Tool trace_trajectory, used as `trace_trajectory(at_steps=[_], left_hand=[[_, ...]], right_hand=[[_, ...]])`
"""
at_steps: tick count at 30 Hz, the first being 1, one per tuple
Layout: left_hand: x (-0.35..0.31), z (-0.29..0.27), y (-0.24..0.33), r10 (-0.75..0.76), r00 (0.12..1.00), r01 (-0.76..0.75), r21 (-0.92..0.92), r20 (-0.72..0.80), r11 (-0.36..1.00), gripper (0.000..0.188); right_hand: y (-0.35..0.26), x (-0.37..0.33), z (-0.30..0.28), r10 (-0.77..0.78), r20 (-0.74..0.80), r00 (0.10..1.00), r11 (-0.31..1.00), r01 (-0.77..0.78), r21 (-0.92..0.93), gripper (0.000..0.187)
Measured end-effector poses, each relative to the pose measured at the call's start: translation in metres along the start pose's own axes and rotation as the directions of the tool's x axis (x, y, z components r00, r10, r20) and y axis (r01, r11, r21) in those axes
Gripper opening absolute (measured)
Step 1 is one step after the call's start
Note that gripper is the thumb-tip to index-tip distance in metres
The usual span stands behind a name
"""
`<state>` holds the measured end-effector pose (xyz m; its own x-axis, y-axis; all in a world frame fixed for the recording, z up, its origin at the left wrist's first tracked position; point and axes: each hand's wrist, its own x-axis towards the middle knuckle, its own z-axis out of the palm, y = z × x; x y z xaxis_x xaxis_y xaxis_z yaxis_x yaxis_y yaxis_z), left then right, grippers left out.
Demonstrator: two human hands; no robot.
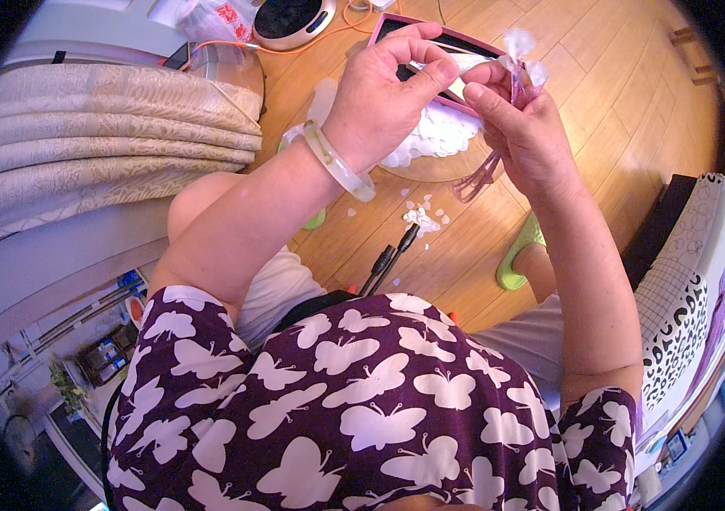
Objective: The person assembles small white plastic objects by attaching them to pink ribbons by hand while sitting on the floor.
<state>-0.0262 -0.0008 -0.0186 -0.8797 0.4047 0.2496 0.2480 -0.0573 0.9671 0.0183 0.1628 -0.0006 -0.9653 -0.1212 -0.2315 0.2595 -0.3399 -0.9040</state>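
Note:
My right hand (526, 136) is closed round a bunch of thin purple strands (477, 180) whose ends hang below the palm. Pale translucent petals with purple parts (523, 61) stick up above its fingers. To the left, my left hand (388, 98) has thumb and forefinger pinched together close to the right fingertips. A thin white petal-like piece (457, 88) shows between the two hands; its exact hold is partly hidden by the fingers. Beneath the hands lie a heap of white petal-like pieces (437, 134) and a pink-rimmed box (390, 20) with a dark inside.
Loose white pieces (422, 219) are scattered on the wooden floor (609, 94). Two black cable plugs (397, 255) hang before my lap. A patterned, draped cloth (124, 128) is at left, a round dark-topped device (293, 19) with an orange cable beyond it. One green slipper (512, 262) shows at right.

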Motion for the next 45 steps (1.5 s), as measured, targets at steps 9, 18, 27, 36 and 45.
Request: trace_trajectory(at_steps=[9, 18, 27, 36, 45], left_hand=[[-0.003, 0.008, 0.009, -0.194, 0.98, 0.196, -0.039, 0.041, 0.98, 0.008], [-0.026, -0.011, -0.036, -0.177, 0.942, -0.111, 0.765, 0.284, 0.634, 0.023], [-0.03, -0.008, -0.063, -0.235, 0.862, -0.283, 0.812, 0.448, 0.511, 0.022], [-0.029, -0.006, -0.066, -0.166, 0.884, -0.309, 0.812, 0.437, 0.495, 0.02], [-0.026, -0.006, -0.07, -0.176, 0.88, -0.323, 0.828, 0.441, 0.458, 0.014]], right_hand=[[0.007, 0.003, -0.002, -0.164, -0.07, 0.984, 0.918, 0.127, -0.377, 0.013], [0.004, -0.009, -0.031, -0.057, -0.17, 0.984, 0.983, 0.025, -0.184, 0.014], [0.003, -0.011, -0.034, -0.072, -0.122, 0.99, 0.98, 0.047, -0.195, 0.014], [0.003, -0.01, -0.03, -0.099, -0.132, 0.986, 0.981, 0.075, -0.179, 0.013], [0.002, -0.01, -0.029, -0.066, -0.135, 0.989, 0.978, 0.037, -0.204, 0.015]])
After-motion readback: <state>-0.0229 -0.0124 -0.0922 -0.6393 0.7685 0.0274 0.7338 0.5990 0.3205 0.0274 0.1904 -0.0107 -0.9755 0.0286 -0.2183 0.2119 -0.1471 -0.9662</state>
